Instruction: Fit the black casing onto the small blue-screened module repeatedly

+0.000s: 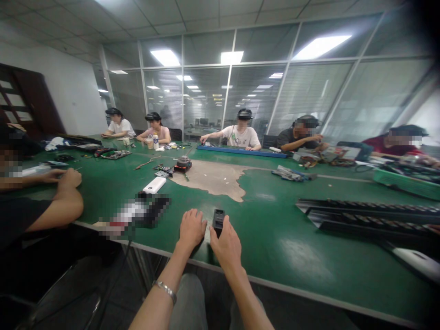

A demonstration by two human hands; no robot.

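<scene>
Our left hand (192, 229) and our right hand (227, 250) lie apart at the near edge of the green tabletop (285, 247), just below the worn tan patch (209, 179) in its surface. The left hand rests knuckles up on the tabletop, its fingers lightly curled around nothing. Between the two hands, closer to the right one and also below the patch, is a small black handheld device (218, 221). The right hand's fingertips (217, 242) reach its lower end, but we cannot tell whether they clamp it or only touch it. A metal bracelet (165, 290) circles our left wrist.

Left of the patch lie a white rectangular box (154, 185) and a pixelated object (134, 213), too blurred for us to name. Further left, a co-worker's hand (68, 179) rests on the tabletop, well apart from ours. Just beyond the patch sits a round device on a red base (183, 164). Further beyond it, another co-worker's hands (223, 140) are at a long blue strip (240, 151). Right of the patch lies a bundle of parts (290, 173), and nearer us on that side are long black rails (364, 214).
</scene>
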